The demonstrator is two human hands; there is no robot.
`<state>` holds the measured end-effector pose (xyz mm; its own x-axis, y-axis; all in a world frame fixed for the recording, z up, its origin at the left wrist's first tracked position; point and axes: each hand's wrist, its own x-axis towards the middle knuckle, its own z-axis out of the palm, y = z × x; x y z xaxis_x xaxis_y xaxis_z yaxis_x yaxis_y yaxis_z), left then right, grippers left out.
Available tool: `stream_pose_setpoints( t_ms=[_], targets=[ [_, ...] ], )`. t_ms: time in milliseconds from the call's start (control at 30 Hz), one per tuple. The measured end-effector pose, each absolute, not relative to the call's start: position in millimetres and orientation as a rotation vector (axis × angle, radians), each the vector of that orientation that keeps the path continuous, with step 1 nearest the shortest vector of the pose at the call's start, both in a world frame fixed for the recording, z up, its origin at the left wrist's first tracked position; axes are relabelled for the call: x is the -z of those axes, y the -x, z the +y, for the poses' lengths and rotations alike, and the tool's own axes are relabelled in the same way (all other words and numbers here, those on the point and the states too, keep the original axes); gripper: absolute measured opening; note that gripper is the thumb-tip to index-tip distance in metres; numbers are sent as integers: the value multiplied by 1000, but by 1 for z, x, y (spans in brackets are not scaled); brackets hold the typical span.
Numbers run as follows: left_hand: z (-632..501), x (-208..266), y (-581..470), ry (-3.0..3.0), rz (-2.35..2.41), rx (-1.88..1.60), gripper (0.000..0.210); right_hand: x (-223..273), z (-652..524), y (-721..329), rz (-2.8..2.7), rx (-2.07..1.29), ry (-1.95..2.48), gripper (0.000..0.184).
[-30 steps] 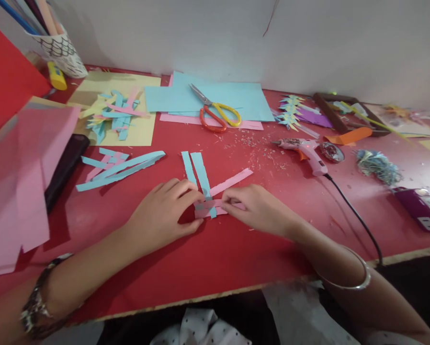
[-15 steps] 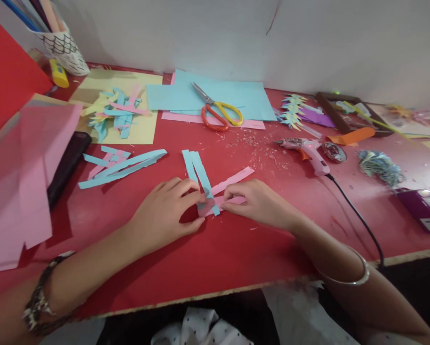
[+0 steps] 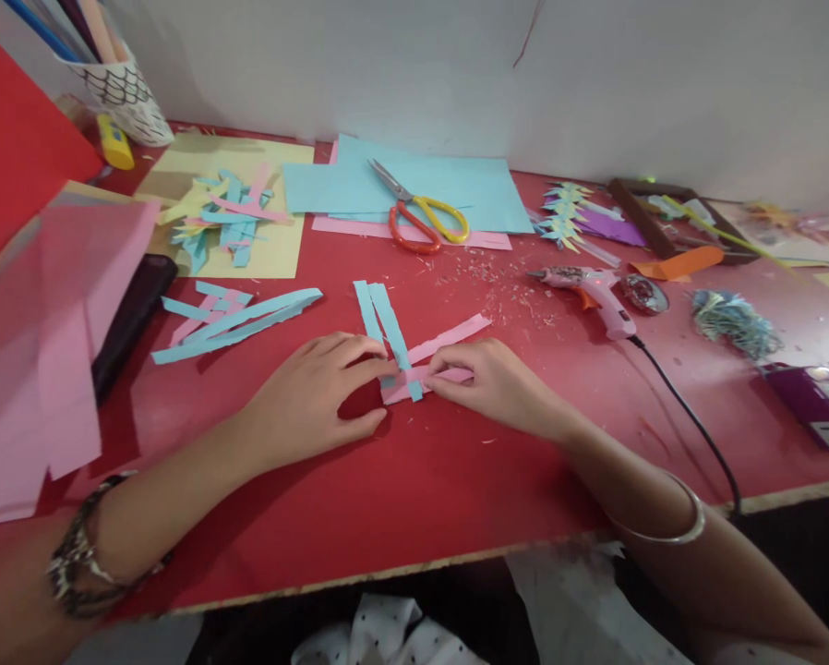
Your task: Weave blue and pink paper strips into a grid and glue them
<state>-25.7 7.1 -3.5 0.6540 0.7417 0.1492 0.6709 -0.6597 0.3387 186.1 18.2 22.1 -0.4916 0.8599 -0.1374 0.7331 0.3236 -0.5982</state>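
Two pale blue paper strips [image 3: 390, 319] cross two pink paper strips [image 3: 456, 334] on the red table, overlapping in a small woven patch. My left hand [image 3: 310, 392] lies at the patch's left side, fingertips on the paper. Its thumb is spread away from the fingers and rests clear of the strips. At the right, my right hand [image 3: 498, 388] pinches the nearer pink strip between thumb and forefinger. Part of that strip is hidden by the fingers.
Scissors [image 3: 414, 208] lie on blue sheets [image 3: 484, 185] at the back. To the right are a pink glue gun [image 3: 591, 291] with a black cord and a brown tray [image 3: 640, 217]. Cut strips [image 3: 241, 319] and pink sheets [image 3: 75, 305] are on the left, near a pen cup [image 3: 127, 97].
The woven strips have shifted slightly away from me. My left thumb has come off the paper and the hand has moved a little left; my right hand keeps its pinch.
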Motion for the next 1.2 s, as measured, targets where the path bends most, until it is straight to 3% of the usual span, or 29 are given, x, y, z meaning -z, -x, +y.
stream_pose_setpoints(
  t_ms=[567, 1200],
  targets=[
    [9, 11, 36, -2777, 1014, -153, 49, -25, 26, -193, -2396, -894, 1508, 16],
    [15, -1, 45, -2884, 709, -229, 36, -24, 26, -195, -2456, -805, 1553, 19]
  ],
)
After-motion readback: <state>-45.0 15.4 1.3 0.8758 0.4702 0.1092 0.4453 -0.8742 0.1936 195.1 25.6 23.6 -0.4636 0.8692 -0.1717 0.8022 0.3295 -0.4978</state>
